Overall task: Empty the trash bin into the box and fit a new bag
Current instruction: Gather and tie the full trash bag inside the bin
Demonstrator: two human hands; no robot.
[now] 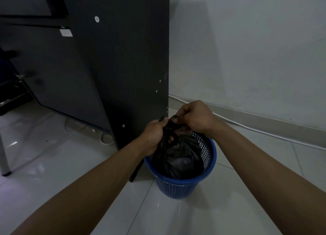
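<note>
The blue bin (178,187) stands on the floor close in front of you, with the black bag (178,157) inside it. The bag looks full and crinkly, and its top is bunched into a neck. Your left grip (153,136) squeezes the neck from 9 o'clock. Your right grip (194,118) pinches the loose ends at 1 o'clock. You likely hold it so to tie it shut, so nothing spills. A dark panel (123,67) rises at 11 o'clock.

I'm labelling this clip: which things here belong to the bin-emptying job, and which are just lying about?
Job: bin; black bag; left hand and right hand, both gripping the bag's top.
Lying about: desk panel; white cable; chair.
</note>
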